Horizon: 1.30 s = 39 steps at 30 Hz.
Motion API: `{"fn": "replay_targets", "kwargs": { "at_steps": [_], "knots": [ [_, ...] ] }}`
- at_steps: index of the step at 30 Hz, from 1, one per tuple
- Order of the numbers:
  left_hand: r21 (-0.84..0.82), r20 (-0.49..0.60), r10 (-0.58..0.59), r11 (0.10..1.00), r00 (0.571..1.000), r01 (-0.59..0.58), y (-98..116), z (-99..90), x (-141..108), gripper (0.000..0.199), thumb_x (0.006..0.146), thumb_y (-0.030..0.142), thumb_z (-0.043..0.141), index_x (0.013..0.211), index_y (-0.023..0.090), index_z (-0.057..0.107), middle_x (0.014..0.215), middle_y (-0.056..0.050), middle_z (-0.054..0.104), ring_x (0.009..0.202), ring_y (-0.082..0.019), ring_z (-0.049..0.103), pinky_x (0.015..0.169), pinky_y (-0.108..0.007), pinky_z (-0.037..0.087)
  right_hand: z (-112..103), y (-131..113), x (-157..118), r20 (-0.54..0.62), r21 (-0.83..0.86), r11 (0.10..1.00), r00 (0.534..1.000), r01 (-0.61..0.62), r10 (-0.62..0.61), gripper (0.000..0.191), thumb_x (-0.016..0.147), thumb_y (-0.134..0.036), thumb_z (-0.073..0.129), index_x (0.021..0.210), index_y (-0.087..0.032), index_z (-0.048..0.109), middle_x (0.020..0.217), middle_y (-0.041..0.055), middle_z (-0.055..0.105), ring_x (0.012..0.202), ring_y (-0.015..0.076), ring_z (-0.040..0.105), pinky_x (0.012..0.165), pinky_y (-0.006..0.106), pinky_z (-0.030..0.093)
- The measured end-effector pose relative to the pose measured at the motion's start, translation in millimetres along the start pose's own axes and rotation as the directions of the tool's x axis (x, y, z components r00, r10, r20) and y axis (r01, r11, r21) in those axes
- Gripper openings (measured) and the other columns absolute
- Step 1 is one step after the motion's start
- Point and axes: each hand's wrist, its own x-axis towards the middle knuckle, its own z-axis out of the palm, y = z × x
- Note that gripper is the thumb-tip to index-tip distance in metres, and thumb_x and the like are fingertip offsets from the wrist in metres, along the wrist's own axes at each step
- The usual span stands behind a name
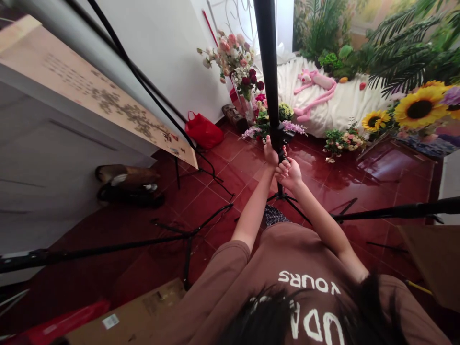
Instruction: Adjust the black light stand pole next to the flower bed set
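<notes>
A black light stand [268, 62] rises upright in front of me, its tripod legs spread on the floor. My left hand [271, 152] is closed around the pole just under a black collar, thumb pointing up. Slightly lower, my right hand [289, 173] has its fingers curled against the same pole from the right side. A clamp knob [287, 135] sticks out of the collar above my hands. The fingers partly cover the pole where they grip it.
Other black stands reach in from the left [143, 243] and right [395, 211]. A red bag [204, 130], shoes [125, 184] and a cardboard box [158, 311] lie on the tiled floor. Flowers [233, 52], a pink plush toy [319, 81] on white cloth and sunflowers [419, 108] fill the far side.
</notes>
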Motion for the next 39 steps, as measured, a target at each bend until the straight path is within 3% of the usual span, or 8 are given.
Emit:
{"fn": "replay_targets", "kwargs": {
  "at_steps": [5,9,13,18,22,29,34,39],
  "knots": [
    [-0.094,0.024,-0.023,0.995,0.999,0.025,6.3,3.5,-3.7,0.066,0.09,0.073,0.025,0.062,0.019,0.052,0.046,-0.001,0.05,0.04,-0.011,0.051,0.043,-0.025,0.04,-34.5,-8.7,-13.4,-0.107,-0.503,0.861,0.982,0.082,-0.156,0.058,0.087,-0.071,0.032,0.054,-0.023,0.033,0.045,-0.0045,0.036,0.042,0.0094,0.031,0.044,0.023,0.025],
    [-0.135,0.036,0.007,0.991,0.999,-0.002,6.7,4.2,-4.0,0.069,0.09,0.073,0.025,0.059,0.018,0.053,0.045,0.0,0.05,0.037,-0.009,0.048,0.041,-0.023,0.04,-49.5,-18.6,-16.8,0.074,-0.95,0.202,0.8,0.238,-0.596,0.048,0.082,-0.067,0.052,0.067,-0.022,0.044,0.061,-0.002,0.051,0.058,0.0121,0.044,0.058,0.024,0.031],
    [-0.149,0.016,-0.034,0.988,0.999,0.036,5.1,3.4,-2.6,0.069,0.09,0.071,0.024,0.058,0.018,0.052,0.044,0.001,0.05,0.037,-0.009,0.049,0.041,-0.022,0.041,-43.4,-29.9,-9.2,0.32,-0.93,-0.327,0.81,0.169,-0.492,0.045,0.091,-0.062,0.045,0.075,-0.02,0.053,0.076,0.0054,0.064,0.073,0.0175,0.055,0.061,0.026,0.03],
    [-0.132,-0.033,-0.058,0.99,0.998,0.053,4.3,5.0,0.3,0.061,0.092,0.068,0.031,0.062,0.019,0.053,0.045,0.002,0.05,0.039,-0.008,0.051,0.043,-0.021,0.043,-37.3,-36.7,2.7,0.374,-0.855,-0.49,0.855,0.168,-0.359,0.049,0.098,-0.055,0.034,0.079,-0.019,0.062,0.083,0.0087,0.07,0.078,0.0188,0.061,0.058,0.027,0.026],
    [-0.097,-0.046,-0.023,0.995,0.999,0.019,1.5,4.2,3.4,0.055,0.093,0.063,0.037,0.069,0.019,0.058,0.046,0.003,0.05,0.042,-0.009,0.052,0.045,-0.021,0.042,-42.7,-31.7,13.9,0.337,-0.911,-0.362,0.863,0.197,-0.378,0.055,0.096,-0.058,0.035,0.069,-0.018,0.061,0.068,0.007,0.065,0.066,0.017,0.06,0.056,0.026,0.025],
    [0.062,-0.078,0.056,0.997,0.995,-0.051,-8.0,-1.9,8.5,0.053,0.094,0.062,0.037,0.07,0.019,0.058,0.056,0.0,0.057,0.055,-0.009,0.055,0.058,-0.025,0.044,-49.2,-11.5,31.2,0.142,-0.841,0.457,0.933,0.289,-0.33,0.071,0.078,-0.086,0.029,0.047,-0.022,0.031,0.042,-0.0035,0.033,0.041,0.0074,0.029,0.044,0.025,0.023],
    [0.149,-0.131,0.047,0.988,0.99,-0.028,-15.4,-0.3,-6.0,0.058,0.093,0.065,0.031,0.079,0.018,0.062,0.063,-0.003,0.061,0.066,-0.013,0.062,0.063,-0.026,0.046,-48.7,-17.7,11.2,0.143,-0.769,0.602,0.976,0.215,-0.165,0.07,0.069,-0.091,0.04,0.053,-0.022,0.035,0.044,-0.0053,0.035,0.04,0.007,0.033,0.041,0.023,0.027],
    [0.341,-0.291,0.089,0.94,0.952,0.016,-50.0,-9.7,-71.2,0.045,0.097,0.053,0.033,0.105,0.019,0.061,0.102,-0.012,0.067,0.106,-0.019,0.061,0.091,-0.031,0.045,-80.9,-10.3,-26.9,0.108,-0.747,0.641,0.984,0.174,-0.141,0.069,0.069,-0.089,0.044,0.062,-0.02,0.049,0.052,-0.0019,0.051,0.044,0.0089,0.047,0.045,0.023,0.039]
  ]
}}
